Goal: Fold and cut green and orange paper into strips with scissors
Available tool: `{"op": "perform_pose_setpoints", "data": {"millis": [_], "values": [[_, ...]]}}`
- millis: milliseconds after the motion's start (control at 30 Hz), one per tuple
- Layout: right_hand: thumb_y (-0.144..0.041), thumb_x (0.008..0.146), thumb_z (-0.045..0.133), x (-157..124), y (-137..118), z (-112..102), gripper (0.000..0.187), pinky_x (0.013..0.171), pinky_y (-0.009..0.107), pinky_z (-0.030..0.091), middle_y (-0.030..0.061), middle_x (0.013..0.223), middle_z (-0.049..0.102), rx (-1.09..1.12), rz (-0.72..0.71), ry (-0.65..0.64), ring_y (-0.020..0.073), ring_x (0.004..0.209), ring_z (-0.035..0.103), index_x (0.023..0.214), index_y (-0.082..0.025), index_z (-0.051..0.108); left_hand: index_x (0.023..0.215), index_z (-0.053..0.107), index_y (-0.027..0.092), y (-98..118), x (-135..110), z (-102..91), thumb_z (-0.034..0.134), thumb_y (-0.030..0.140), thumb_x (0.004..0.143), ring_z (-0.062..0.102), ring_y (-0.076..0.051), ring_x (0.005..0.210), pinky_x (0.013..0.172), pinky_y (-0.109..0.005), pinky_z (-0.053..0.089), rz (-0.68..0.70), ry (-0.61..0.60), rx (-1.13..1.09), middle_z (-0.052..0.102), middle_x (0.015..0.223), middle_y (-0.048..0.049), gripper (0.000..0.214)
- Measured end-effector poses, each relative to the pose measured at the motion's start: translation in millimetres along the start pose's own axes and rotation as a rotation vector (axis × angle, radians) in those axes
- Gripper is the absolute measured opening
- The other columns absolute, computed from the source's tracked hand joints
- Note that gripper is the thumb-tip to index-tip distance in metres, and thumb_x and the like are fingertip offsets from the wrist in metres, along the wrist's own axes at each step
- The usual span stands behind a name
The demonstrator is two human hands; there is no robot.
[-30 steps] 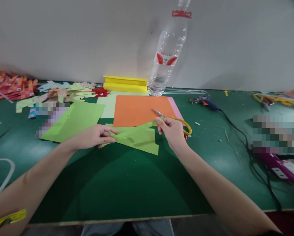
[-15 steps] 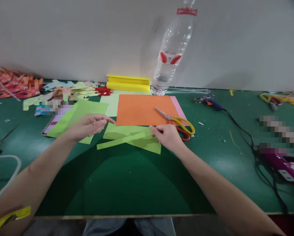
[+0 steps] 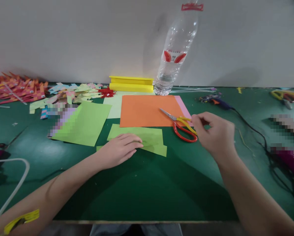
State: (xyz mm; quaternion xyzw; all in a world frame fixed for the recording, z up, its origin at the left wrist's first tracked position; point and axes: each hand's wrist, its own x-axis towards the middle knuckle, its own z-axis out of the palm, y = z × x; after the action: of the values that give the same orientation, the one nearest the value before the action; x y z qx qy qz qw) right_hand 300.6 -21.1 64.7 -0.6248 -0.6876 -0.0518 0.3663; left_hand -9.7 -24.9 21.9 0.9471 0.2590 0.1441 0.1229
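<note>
My left hand (image 3: 121, 150) lies palm down over light green paper pieces (image 3: 150, 133) on the table, its fingers loosely stretched and slightly apart. Under it, the end of a narrow green strip (image 3: 99, 148) pokes out; the rest is hidden. My right hand (image 3: 214, 134) is closed in a pinch at the yellow handle of the scissors (image 3: 178, 123). The scissors' blades rest on an orange sheet (image 3: 144, 110), and their red handle hangs over the table. A larger green sheet (image 3: 88, 123) lies to the left, partly over a blurred flat object.
A tilted plastic bottle (image 3: 174, 55) stands by the wall, beside a folded yellow piece (image 3: 131, 84). Paper scraps (image 3: 75, 93) and orange-red paper pieces (image 3: 19, 87) heap at back left. A glue gun (image 3: 219, 102) with a black cord lies right; a white cable (image 3: 26, 167) crosses near left.
My right hand has let go of the green strip and moved right to the scissors' handle. My left hand has moved right, from beside the large green sheet onto the green pieces.
</note>
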Motion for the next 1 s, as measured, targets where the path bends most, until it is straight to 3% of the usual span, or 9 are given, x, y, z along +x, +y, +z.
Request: {"op": "perform_pose_setpoints", "data": {"millis": [67,133,267,467,700,867,1000], "values": [[-0.040,0.087,0.049,-2,24,13,0.027,0.058,0.031,0.041,0.0057,0.072,0.066,-0.132,0.000,-0.102,0.0178,0.061,0.057,0.077,-0.019,0.063,0.117,0.055,0.017,-1,0,1.4,0.039,0.013,0.096,0.051,-0.022,0.116,0.099,-0.040,0.043,-0.005,0.018,0.014,0.058,0.123,-0.0081,0.027],[-0.047,0.086,0.050,-4,43,27,0.035,0.066,0.035,0.045,0.0097,0.090,0.068,-0.215,-0.042,-0.281,0.0235,0.078,0.062,0.098,-0.017,0.064,0.116,0.055,0.016,-3,0,3.1,0.036,0.009,0.096,0.053,-0.022,0.113,0.096,-0.041,0.045,-0.010,0.042,0.027,0.059,0.122,-0.0080,0.029],[-0.059,0.084,0.047,-7,58,42,0.053,0.079,0.046,0.045,0.0149,0.101,0.065,-0.426,-0.069,-0.368,0.0334,0.094,0.058,0.109,-0.015,0.064,0.115,0.055,0.016,-5,-2,6.4,0.037,0.009,0.096,0.056,-0.022,0.105,0.090,-0.041,0.048,-0.037,0.061,0.039,0.060,0.117,-0.0072,0.027],[-0.049,0.092,0.040,-9,62,47,0.051,0.087,0.045,0.045,0.0159,0.099,0.063,-0.376,-0.140,-0.364,0.0314,0.097,0.056,0.122,-0.012,0.059,0.118,0.054,0.018,-7,0,10.0,0.045,0.019,0.097,0.057,-0.021,0.104,0.087,-0.038,0.050,-0.042,0.056,-0.009,0.057,0.117,-0.0074,0.023],[-0.050,0.092,0.038,-10,63,49,0.049,0.085,0.047,0.048,0.0152,0.097,0.060,-0.285,-0.104,-0.321,0.0325,0.097,0.059,0.117,-0.014,0.060,0.115,0.055,0.017,-7,-1,12.6,0.044,0.017,0.097,0.058,-0.019,0.095,0.079,-0.033,0.051,-0.038,0.074,-0.034,0.058,0.112,-0.0074,0.021],[-0.051,0.089,0.043,-4,56,38,0.044,0.076,0.047,0.052,0.0156,0.109,0.057,-0.201,0.046,-0.262,0.0325,0.093,0.063,0.115,-0.018,0.058,0.118,0.054,0.018,-4,-3,10.4,0.040,0.015,0.098,0.058,-0.017,0.096,0.079,-0.029,0.050,-0.028,0.040,-0.071,0.057,0.116,-0.0063,0.025],[-0.050,0.083,0.052,1,58,38,0.041,0.074,0.048,0.053,0.0172,0.107,0.061,0.009,0.231,-0.210,0.0321,0.092,0.064,0.107,-0.017,0.058,0.116,0.056,0.019,-3,-2,0.1,0.034,0.014,0.099,0.058,-0.018,0.095,0.076,-0.029,0.049,-0.028,0.047,-0.021,0.058,0.115,-0.0061,0.029]]}}
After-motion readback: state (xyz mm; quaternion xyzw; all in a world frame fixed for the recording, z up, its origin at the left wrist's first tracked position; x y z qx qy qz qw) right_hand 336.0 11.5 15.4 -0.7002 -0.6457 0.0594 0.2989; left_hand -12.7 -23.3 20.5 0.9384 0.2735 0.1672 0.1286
